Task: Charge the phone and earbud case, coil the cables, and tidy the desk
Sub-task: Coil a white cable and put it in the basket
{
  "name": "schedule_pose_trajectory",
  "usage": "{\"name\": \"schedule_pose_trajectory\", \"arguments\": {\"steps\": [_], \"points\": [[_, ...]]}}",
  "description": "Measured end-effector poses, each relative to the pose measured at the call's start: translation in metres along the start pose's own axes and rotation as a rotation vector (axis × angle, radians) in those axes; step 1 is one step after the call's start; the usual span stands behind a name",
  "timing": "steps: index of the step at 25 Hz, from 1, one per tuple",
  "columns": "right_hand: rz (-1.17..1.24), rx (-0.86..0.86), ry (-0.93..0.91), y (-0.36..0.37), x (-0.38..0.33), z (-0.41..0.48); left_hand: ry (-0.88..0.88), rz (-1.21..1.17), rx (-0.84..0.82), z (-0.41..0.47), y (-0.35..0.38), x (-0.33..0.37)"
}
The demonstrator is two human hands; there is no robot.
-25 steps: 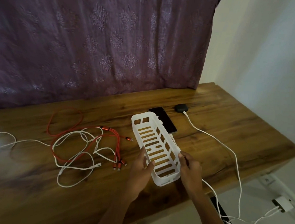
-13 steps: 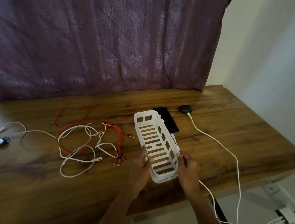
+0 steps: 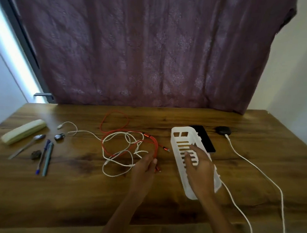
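Note:
A white slotted basket (image 3: 181, 137) lies on the wooden desk (image 3: 69, 192), right of centre. My right hand (image 3: 199, 168) hovers over its near half with fingers spread, gripping nothing. Just behind the basket lies the black phone (image 3: 205, 138). The dark earbud case (image 3: 223, 130) sits further right with a white charging cable (image 3: 255, 167) plugged in, running off the desk's front edge. A red multi-head cable (image 3: 114, 125) and a white cable (image 3: 116, 164) lie tangled at centre. My left hand (image 3: 145, 168) reaches into this tangle, fingers extended beside the red plugs.
At the left of the desk lie a pale long case (image 3: 24, 131), a spoon (image 3: 28, 144), two pens (image 3: 46, 156), a small dark lump (image 3: 35, 155) and a small black-and-silver object (image 3: 59, 136). A purple curtain (image 3: 154, 52) hangs behind the desk.
Both hands have released the basket, which now rests on the desk. My left hand has moved left to the tangled cables. The view has swung left and shows more of the desk.

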State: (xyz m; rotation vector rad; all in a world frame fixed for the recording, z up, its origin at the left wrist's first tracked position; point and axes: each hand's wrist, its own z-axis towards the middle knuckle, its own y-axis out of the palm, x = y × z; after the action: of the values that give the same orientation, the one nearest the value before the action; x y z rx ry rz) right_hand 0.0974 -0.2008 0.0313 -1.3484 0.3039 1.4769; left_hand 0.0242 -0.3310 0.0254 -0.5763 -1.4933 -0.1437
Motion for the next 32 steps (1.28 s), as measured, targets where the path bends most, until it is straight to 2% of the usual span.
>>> {"name": "schedule_pose_trajectory", "arguments": {"steps": [3, 7, 14, 18, 22, 26, 32], "points": [[-0.057, -0.109, -0.133, 0.040, -0.033, 0.001, 0.047, -0.083, 0.159, 0.013, -0.042, -0.002], [-0.104, -0.360, -0.268, 0.098, -0.059, 0.001, 0.035, -0.070, 0.310, 0.040, -0.099, -0.021], [-0.355, -0.574, -0.277, 0.179, -0.057, -0.006, 0.046, -0.017, 0.167, 0.083, -0.162, -0.064], [-0.446, -0.541, -0.296, 0.194, -0.053, -0.015, 0.050, 0.047, 0.024, 0.096, -0.170, -0.083], [-0.502, -0.487, -0.283, 0.195, -0.048, -0.024, 0.097, 0.250, -0.112, 0.102, -0.167, -0.092], [-0.494, -0.519, -0.251, 0.193, -0.040, -0.030, 0.157, 0.400, -0.256, 0.116, -0.155, -0.090], [-0.245, -0.278, -0.208, 0.170, -0.056, -0.023, 0.121, 0.240, -0.428, 0.108, -0.151, -0.077]]}}
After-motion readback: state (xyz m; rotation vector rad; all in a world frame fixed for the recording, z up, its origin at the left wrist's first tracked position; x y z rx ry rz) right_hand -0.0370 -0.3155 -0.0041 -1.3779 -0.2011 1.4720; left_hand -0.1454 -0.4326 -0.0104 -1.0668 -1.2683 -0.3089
